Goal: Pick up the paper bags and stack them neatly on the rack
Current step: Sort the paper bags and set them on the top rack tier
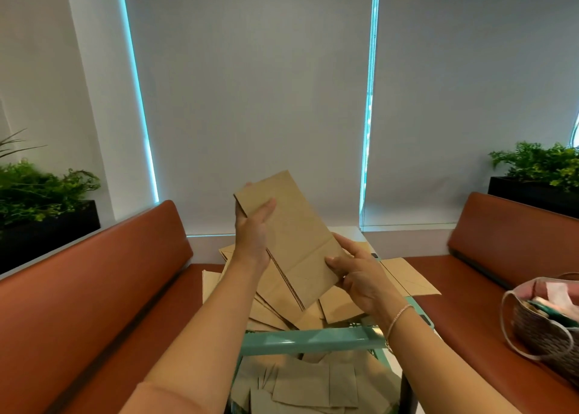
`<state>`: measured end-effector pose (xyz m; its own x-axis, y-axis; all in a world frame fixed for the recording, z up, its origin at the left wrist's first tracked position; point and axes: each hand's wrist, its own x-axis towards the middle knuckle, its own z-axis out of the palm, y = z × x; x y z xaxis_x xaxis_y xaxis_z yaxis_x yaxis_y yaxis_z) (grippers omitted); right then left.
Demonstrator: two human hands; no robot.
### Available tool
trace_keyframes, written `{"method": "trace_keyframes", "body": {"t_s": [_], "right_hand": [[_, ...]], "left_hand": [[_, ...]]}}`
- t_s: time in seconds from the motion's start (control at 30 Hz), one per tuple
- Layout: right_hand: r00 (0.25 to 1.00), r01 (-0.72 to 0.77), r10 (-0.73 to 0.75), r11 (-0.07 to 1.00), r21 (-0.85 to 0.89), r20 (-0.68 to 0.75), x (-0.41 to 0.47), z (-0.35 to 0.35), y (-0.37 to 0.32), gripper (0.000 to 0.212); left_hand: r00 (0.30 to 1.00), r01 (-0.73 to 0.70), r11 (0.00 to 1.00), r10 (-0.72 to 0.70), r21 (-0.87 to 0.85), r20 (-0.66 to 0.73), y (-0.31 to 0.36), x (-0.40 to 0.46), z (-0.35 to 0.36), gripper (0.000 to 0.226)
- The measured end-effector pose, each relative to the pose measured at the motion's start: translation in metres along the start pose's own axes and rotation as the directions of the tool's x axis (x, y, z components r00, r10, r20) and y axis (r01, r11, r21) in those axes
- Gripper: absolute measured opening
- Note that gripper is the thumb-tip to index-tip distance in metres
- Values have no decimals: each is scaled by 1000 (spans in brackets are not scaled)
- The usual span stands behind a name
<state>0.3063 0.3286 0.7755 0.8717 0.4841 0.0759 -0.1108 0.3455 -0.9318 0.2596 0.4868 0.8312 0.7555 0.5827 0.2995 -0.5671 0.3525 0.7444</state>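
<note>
A thin bundle of flat brown paper bags (294, 235) is held up in the air above the rack, tilted with its top to the left. My left hand (252, 232) grips its upper left edge, thumb across the front. My right hand (351, 269) pinches its lower right corner. Beneath them several more paper bags (338, 307) lie fanned out loosely on the top of the teal rack (310, 340). More bags (313, 385) show on a lower level of the rack, seen through its top.
Brown leather benches run along the left (94, 288) and right (501, 257). A woven handbag (545, 319) sits on the right bench. Planters with greenery stand behind both benches, the left one (47, 216) and the right one (539, 178). Grey blinds cover the window ahead.
</note>
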Motion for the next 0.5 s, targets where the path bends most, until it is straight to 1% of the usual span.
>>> {"method": "trace_keyframes", "body": {"t_s": [0.07,0.13,0.23,0.3,0.4,0.5], "right_hand": [[1000,22,-22,1000,-12,13,0,3,-1,54],[999,45,-45,998,-31,6,1,6,0,55],[998,64,-64,993,-98,1,0,11,1,49],[999,53,-54,985,-162,1,-2,13,2,44],[999,30,-37,980,-194,-33,-2,14,3,42],[997,26,-35,992,-120,-73,0,16,3,41]], "left_hand": [[999,-48,999,48,14,9,7,5,1,47],[997,-78,996,78,42,5,7,9,-2,36],[995,-93,991,96,95,-25,7,10,-5,21],[994,-98,989,103,113,-40,5,11,-7,16],[990,-114,987,122,117,-64,-1,11,-6,19],[986,-122,976,139,182,-86,-14,5,-3,24]]}}
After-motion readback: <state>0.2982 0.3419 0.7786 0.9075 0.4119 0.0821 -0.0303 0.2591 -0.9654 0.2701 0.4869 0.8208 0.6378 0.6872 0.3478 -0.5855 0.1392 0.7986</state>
